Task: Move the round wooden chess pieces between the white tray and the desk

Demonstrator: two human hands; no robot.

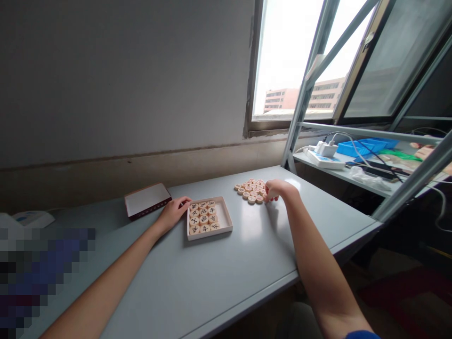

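A shallow white box tray [227,219] lies on the table with several round, wooden Chinese chess pieces [204,219] in rows. Dark characters mark these pieces, and the tray's right side shows bare floor. My left hand [173,210] rests at the tray's upper left corner, fingers apart and touching its edge. Further right, a flat cluster of Chinese chess pieces [251,189] with reddish characters lies on the table. At that cluster's right edge my right hand [277,189] has its fingers curled down and closed on a piece, mostly hidden by the fingers.
A box lid [148,200], white inside with dark red sides, lies behind my left hand. The grey table [233,268] meets the wall at the back. To the right stand a metal frame [300,103] and a shelf with a power strip [325,157], cables and blue trays [360,147].
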